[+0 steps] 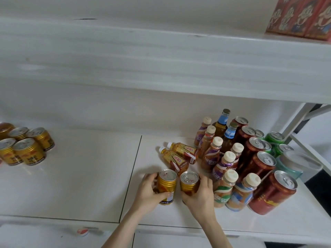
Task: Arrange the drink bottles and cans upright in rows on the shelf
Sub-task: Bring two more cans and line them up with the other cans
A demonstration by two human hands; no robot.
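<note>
Two small gold cans stand upright near the front of the white shelf. My left hand is wrapped around the left gold can. My right hand grips the right gold can. Just behind them two amber tea bottles lie on their sides. To the right stand rows of coffee bottles with cream caps, tall dark red cans, two glass bottles with blue neck labels and green cans. Several gold cans stand grouped at the far left.
An upper shelf board overhangs the working shelf, with red printed cartons on it at the top right. A clear plastic tub sits at the right edge beside the cans. A slanted shelf bracket rises at the right.
</note>
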